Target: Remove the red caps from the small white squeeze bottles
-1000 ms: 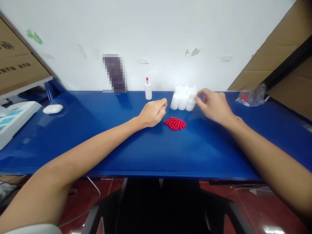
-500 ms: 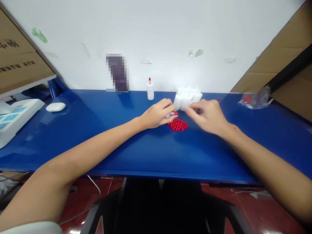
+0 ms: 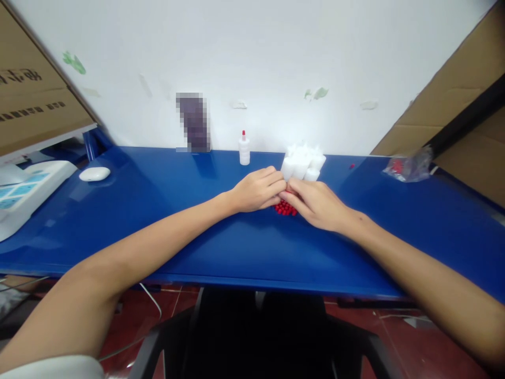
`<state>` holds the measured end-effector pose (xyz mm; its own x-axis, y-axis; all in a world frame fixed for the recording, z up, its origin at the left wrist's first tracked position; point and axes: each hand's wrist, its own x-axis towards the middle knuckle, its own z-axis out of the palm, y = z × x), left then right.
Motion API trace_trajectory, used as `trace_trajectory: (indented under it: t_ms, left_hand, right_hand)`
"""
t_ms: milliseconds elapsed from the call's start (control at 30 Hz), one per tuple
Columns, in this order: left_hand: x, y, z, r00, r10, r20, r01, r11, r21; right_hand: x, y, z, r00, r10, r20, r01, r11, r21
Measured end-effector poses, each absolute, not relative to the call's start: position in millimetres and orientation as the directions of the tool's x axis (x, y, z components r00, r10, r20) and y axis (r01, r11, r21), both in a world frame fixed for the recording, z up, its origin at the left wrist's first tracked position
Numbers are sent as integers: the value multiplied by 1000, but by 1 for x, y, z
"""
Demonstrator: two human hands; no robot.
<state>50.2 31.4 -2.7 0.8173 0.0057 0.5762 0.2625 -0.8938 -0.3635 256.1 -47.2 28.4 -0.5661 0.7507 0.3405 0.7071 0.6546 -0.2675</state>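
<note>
My left hand point(image 3: 260, 188) is closed, its fingers curled around a white nozzle that they now hide. My right hand point(image 3: 315, 204) meets it from the right, thumb and finger pinched at the nozzle's end, where a bit of red shows; the grip itself is mostly covered. Just beneath both hands lies a pile of small red caps point(image 3: 284, 208), partly hidden. Behind the fingers, several white nozzles or bottles point(image 3: 300, 162) stand bunched together. One white bottle with a red tip point(image 3: 244, 151) stands upright near the wall.
A loose red cap point(image 3: 352, 166) and a clear plastic bag with red pieces point(image 3: 408, 166) lie to the right on the blue table point(image 3: 236, 252). At left are a white earbud case point(image 3: 94, 173) and a white device point(image 3: 35, 195). Cardboard point(image 3: 35, 89) flanks both sides.
My right hand has moved left and down from beside the white bunch to meet my left hand. The nozzle with its red cap, visible before in my left hand, is now covered.
</note>
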Motion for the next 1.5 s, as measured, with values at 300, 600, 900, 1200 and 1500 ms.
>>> trace_trajectory:
  t_ms: [300,600,900,1200,1500]
  left_hand:
    - [47,33,-4,764,89,639,312,-917,-246]
    - [48,32,-5,688,285,667,346,-937,44]
    - [48,31,-5,706,346,617,348,-929,123]
    - [48,33,-6,720,353,598,333,-931,149]
    - [48,32,-5,722,364,588,339,-927,158]
  right_hand:
    - [273,-40,40,-480,836,267,746,549,-378]
    - [307,-23,46,-479,851,-217,846,382,-371]
    - [300,-31,53,-462,844,-273,867,365,-340]
    - [299,-33,55,-506,818,-273,833,381,-402]
    - [297,-33,50,-566,796,-216,781,434,-449]
